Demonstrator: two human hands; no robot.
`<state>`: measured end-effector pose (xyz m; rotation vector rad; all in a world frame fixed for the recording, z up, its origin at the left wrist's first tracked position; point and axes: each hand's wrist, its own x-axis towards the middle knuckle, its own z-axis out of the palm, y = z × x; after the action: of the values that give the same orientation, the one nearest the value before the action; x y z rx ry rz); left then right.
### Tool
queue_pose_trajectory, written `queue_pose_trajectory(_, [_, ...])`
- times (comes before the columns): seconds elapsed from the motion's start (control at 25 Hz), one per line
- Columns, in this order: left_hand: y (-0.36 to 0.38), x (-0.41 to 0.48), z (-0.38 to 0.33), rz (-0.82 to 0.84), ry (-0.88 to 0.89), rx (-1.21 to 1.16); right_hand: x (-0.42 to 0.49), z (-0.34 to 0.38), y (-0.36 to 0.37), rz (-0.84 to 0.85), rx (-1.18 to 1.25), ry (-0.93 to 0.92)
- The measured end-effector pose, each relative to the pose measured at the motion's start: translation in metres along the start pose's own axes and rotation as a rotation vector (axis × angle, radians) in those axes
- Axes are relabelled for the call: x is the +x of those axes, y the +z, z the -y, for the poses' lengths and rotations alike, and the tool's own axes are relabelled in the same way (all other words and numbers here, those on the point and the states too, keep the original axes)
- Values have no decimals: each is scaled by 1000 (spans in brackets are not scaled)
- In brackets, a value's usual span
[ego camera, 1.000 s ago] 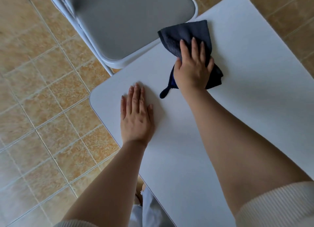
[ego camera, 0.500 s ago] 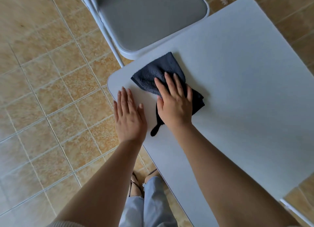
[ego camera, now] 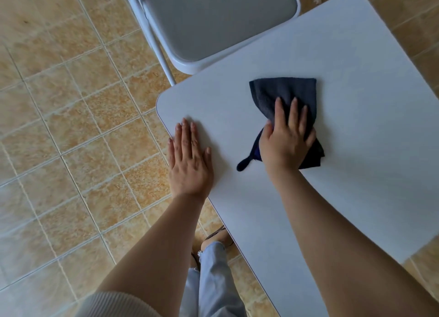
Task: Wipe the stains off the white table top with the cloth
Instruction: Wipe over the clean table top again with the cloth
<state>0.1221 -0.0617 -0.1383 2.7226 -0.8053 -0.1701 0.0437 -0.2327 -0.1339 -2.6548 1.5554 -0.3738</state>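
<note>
A dark blue cloth (ego camera: 283,93) lies folded on the white table top (ego camera: 356,62), its small hanging loop trailing toward the near left. My right hand (ego camera: 286,138) presses flat on the near half of the cloth, fingers spread over it. Flat on the bare table near its left corner rests my left hand (ego camera: 188,160), fingers together, holding nothing. No stains show on the visible white surface.
A grey folding chair (ego camera: 213,20) with a white frame stands against the table's far left edge. Tan floor tiles (ego camera: 71,126) surround the table. My legs and sandals (ego camera: 213,257) are below the table's near edge.
My right hand slid the cloth from the far edge toward the left corner, then back to the right across the table. My left hand stayed flat near the left corner.
</note>
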Motion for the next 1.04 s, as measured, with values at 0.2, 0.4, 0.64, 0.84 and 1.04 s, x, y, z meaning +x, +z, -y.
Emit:
queue_pose_trajectory(0.2, [0, -1, 1, 9, -8, 14, -25, 20, -5, 53, 34, -385])
queue_pose_trajectory(0.4, [1, 0, -1, 19, -10, 18, -37, -50, -23, 35, -17, -340])
queue_pose_trajectory(0.64, [-1, 0, 0, 37, -4, 23, 36, 26, 12, 23, 36, -77])
queue_pose_trajectory(0.84, [-1, 0, 0, 30, -8, 21, -5, 13, -4, 54, 62, -491])
queue_pose_trajectory(1.04, [0, 1, -1, 22, -6, -12, 1, -45, -12, 10, -45, -353])
